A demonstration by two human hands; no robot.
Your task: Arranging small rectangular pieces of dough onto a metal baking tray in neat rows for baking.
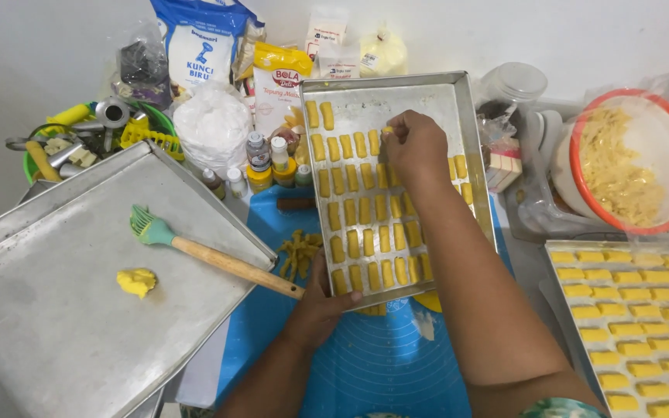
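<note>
A metal baking tray [474, 162] stands in the middle, tilted up at its near edge, with several rows of small yellow dough sticks [365, 213] on it. My left hand [320, 300] grips the tray's near left corner, thumb on the rim. My right hand [416, 147] reaches over the tray's upper middle, its fingertips pinched on one dough stick [386, 131] beside the top rows. The tray's upper right area is bare metal.
A large tray [56, 310] at left carries a lump of yellow dough [136, 280] and a green brush with a wooden handle [210, 257]. A filled tray [629, 310] lies at right, an orange-rimmed bowl of dough [635, 162] behind it. Flour bags and small bottles [261, 166] stand at the back.
</note>
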